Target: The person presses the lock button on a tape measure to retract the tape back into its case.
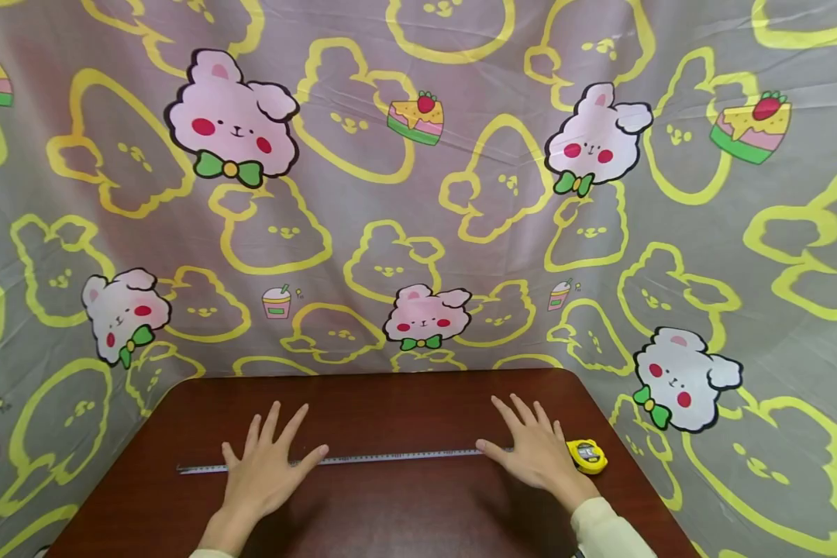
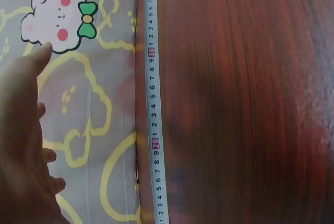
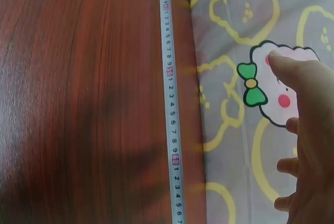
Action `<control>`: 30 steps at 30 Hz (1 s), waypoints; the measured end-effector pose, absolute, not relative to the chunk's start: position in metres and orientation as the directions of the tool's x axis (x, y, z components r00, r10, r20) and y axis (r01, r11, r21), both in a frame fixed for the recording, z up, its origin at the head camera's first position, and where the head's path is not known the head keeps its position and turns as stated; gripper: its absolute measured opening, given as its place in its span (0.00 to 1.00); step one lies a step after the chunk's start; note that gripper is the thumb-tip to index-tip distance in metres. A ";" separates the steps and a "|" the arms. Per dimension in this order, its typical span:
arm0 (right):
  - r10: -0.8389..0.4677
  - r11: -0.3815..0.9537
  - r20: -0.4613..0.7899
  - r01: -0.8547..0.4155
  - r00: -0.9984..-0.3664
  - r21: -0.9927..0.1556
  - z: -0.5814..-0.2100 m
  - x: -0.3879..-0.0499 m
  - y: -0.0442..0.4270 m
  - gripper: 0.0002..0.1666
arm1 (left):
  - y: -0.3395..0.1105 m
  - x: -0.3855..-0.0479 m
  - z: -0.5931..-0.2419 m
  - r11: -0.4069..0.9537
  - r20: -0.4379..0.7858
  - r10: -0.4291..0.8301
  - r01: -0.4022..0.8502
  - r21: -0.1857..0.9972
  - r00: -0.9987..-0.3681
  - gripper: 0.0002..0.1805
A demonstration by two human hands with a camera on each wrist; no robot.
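Note:
A yellow tape measure (image 1: 587, 456) lies at the right of the table, its blade (image 1: 404, 456) drawn out leftward in a nearly straight line across the wood. My left hand (image 1: 261, 469), fingers spread, hovers over the left part of the blade and holds nothing. Over the blade's right end, close to the case, my right hand (image 1: 535, 453) is spread the same way, also with nothing in it. In the left wrist view the blade (image 2: 154, 109) shows printed numbers and red-marked tens; the right wrist view shows higher numbers along the blade (image 3: 171, 93).
The dark reddish-brown wooden table (image 1: 390, 411) has rounded far corners. A grey curtain (image 1: 488, 310) printed with yellow outlines and white rabbit faces hangs behind the table and along both sides.

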State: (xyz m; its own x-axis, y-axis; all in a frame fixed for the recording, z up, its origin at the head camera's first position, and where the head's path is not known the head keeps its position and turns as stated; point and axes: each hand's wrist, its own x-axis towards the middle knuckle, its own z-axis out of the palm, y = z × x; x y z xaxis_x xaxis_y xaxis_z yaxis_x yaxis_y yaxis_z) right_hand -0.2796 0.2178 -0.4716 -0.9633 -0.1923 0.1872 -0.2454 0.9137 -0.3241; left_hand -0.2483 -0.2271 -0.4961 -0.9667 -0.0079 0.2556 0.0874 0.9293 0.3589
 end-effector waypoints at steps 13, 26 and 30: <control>-0.173 0.922 0.226 -0.238 -0.959 -0.305 -0.468 -0.284 0.236 0.55 | -0.250 -0.243 -0.495 0.926 0.267 -0.045 0.060 0.374 -0.963 0.51; -0.145 0.924 0.238 -0.217 -0.960 -0.316 -0.472 -0.281 0.255 0.55 | -0.277 -0.239 -0.499 0.936 0.266 -0.071 0.028 0.352 -0.961 0.52; -0.133 0.923 0.221 -0.202 -0.966 -0.329 -0.473 -0.280 0.262 0.55 | -0.285 -0.240 -0.503 0.938 0.255 -0.072 0.021 0.346 -0.964 0.52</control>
State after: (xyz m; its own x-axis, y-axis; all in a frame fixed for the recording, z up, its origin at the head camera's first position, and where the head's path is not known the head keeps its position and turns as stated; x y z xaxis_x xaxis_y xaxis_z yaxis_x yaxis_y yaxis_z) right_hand -0.2802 0.2623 -0.4727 -0.9661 -0.1330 0.2213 -0.2023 0.9225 -0.3286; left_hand -0.2398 -0.2846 -0.5026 -0.9641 -0.0722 0.2554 0.0214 0.9381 0.3458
